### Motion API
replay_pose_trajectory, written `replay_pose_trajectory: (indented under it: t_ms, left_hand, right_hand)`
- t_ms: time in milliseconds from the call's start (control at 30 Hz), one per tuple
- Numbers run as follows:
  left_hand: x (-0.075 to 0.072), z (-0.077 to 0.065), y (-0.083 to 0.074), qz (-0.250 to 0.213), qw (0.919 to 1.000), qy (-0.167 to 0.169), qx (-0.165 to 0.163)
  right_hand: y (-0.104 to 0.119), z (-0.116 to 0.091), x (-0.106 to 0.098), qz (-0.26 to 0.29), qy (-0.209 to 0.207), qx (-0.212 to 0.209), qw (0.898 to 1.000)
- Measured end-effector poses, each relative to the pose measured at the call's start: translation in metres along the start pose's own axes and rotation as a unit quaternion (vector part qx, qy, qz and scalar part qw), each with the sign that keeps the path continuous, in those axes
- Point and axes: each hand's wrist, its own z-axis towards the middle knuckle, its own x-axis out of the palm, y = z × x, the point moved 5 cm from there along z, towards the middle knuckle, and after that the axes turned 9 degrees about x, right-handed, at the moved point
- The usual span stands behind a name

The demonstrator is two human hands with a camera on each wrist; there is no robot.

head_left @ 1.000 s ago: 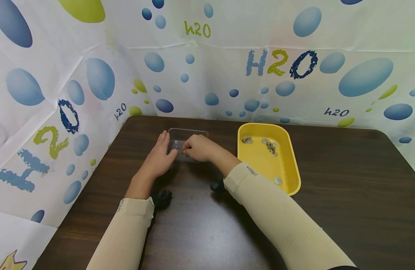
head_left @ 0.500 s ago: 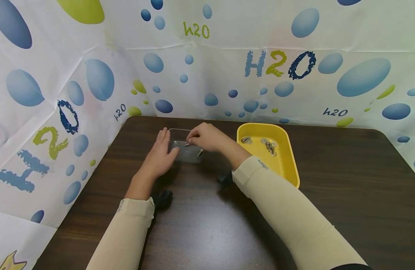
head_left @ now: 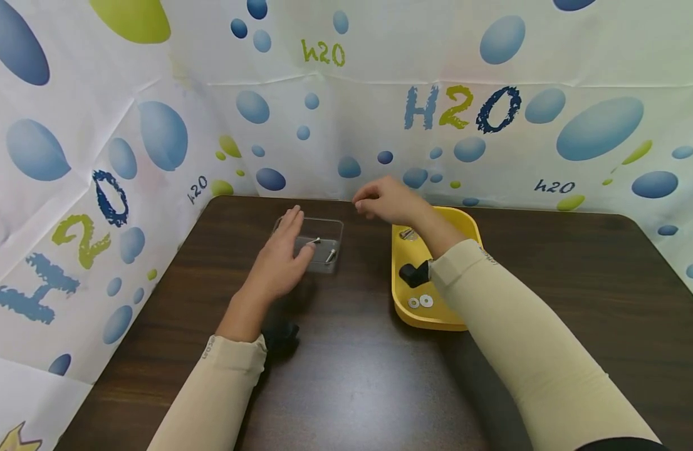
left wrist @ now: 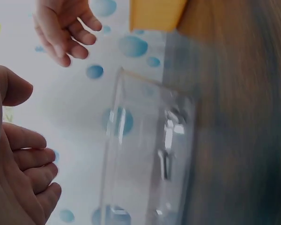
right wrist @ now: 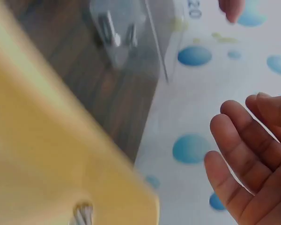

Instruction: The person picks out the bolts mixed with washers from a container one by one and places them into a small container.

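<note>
A clear plastic box (head_left: pixel 321 266) stands at the back left of the table with a couple of metal bolts (head_left: pixel 331 255) lying inside. In the head view my left hand (head_left: pixel 276 263) covers the box's left side; the left wrist view shows its fingers relaxed and apart from the box wall. My right hand (head_left: pixel 388 202) hovers between the box and the yellow tray (head_left: pixel 431 322), at the tray's back left corner. Its fingers are loosely bent, with nothing visible in them in the right wrist view. Bolts (head_left: pixel 407 233) lie in the tray's back left; two washers (head_left: pixel 426 301) lie near its front.
The dark wood table (head_left: pixel 346 376) runs up to a white sheet (head_left: pixel 346 144) printed with blue drops at the back and left. My right forearm crosses the tray and hides much of it. Black wrist mounts (head_left: pixel 415 274) hang below both wrists.
My right hand has let go of a bolt in the clear box and moved up and right toward the yellow tray. My left hand has come off the box's left side and shifted slightly right.
</note>
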Motion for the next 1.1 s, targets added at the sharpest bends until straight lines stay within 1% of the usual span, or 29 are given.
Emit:
replay_pose_trajectory:
  t_ms: [167, 333, 467, 533, 733, 833, 967, 1100]
  left_hand:
    - [0.006, -0.001, -0.021, -0.005, 0.9994, -0.001, 0.034]
    - [0.016, -0.002, -0.041, -0.011, 0.9973, 0.010, 0.072]
    - [0.027, -0.004, -0.054, -0.003, 0.9957, 0.026, 0.089]
    - [0.032, -0.005, -0.060, 0.000, 0.9952, 0.037, 0.091]
    - [0.049, -0.006, -0.075, 0.008, 0.9921, 0.072, 0.103]
    - [0.058, -0.005, -0.079, 0.021, 0.9895, 0.086, 0.114]
    - [0.066, -0.004, -0.085, 0.033, 0.9868, 0.099, 0.124]
    - [0.073, -0.004, -0.089, 0.035, 0.9847, 0.117, 0.124]
  right_hand:
    - [-0.024, -0.005, -0.016, 0.004, -0.021, 0.034, 0.999]
    - [-0.047, -0.008, -0.022, 0.022, -0.021, 0.074, 0.997]
    - [-0.061, -0.009, -0.024, 0.028, -0.020, 0.091, 0.995]
    - [-0.067, -0.010, -0.024, 0.026, -0.022, 0.104, 0.994]
    - [-0.082, -0.010, -0.022, -0.011, -0.021, 0.122, 0.992]
    - [-0.088, -0.011, -0.019, -0.032, -0.003, 0.134, 0.990]
    - [-0.093, -0.013, -0.013, -0.058, 0.024, 0.152, 0.986]
    - [-0.094, -0.013, -0.009, -0.075, 0.031, 0.152, 0.985]
